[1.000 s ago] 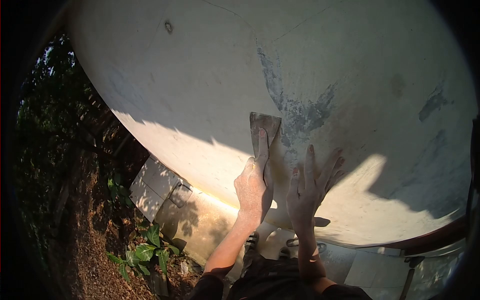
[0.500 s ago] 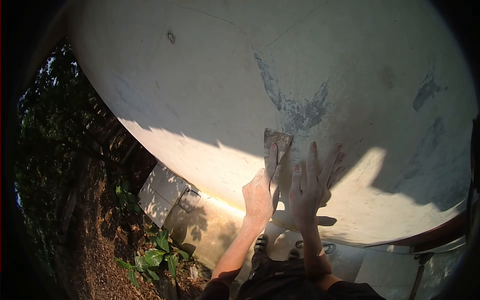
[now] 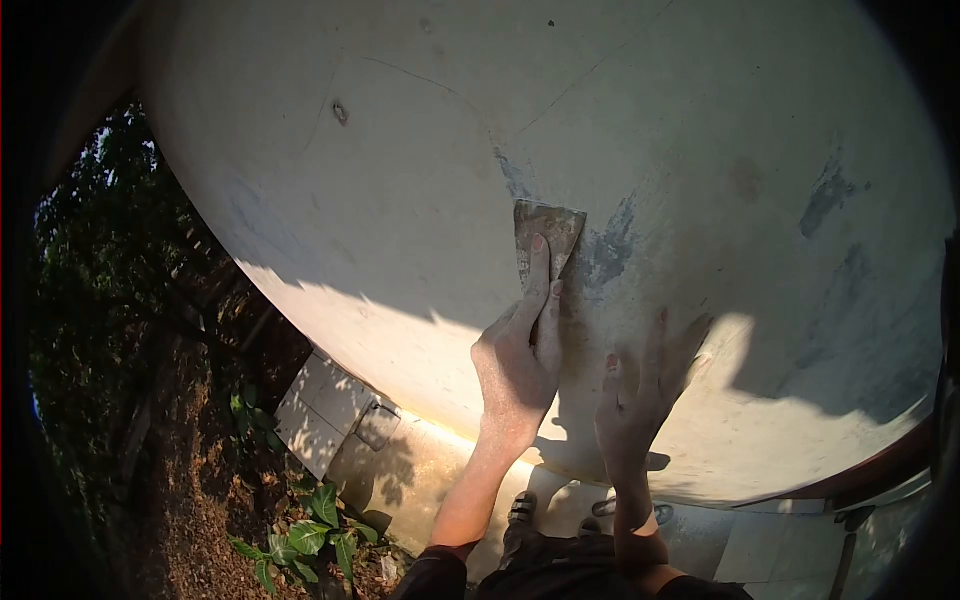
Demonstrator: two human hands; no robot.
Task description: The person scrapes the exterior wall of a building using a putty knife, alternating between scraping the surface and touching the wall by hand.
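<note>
My left hand (image 3: pixel 518 355) is closed around a putty knife (image 3: pixel 548 235), its forefinger stretched along the worn, smeared blade. The blade lies against a pale plastered wall (image 3: pixel 420 200), its broad edge just below a grey streak and left of a rough grey patch (image 3: pixel 610 245). Lower and to the right, my right hand (image 3: pixel 635 400) is open near the wall's surface, fingers pointing up and partly in shadow. Whitish dust coats both hands.
Thin cracks and a small dark hole (image 3: pixel 340 112) mark the wall. Below are a sunlit ledge (image 3: pixel 410 465), pale tiles (image 3: pixel 325 400) and my striped footwear (image 3: pixel 522 507). Leafy plants (image 3: pixel 308 532), brown ground and dark trees lie left.
My left hand and the putty knife have moved up the wall, over part of the grey patch. My right hand has dropped lower, and the view has shifted slightly.
</note>
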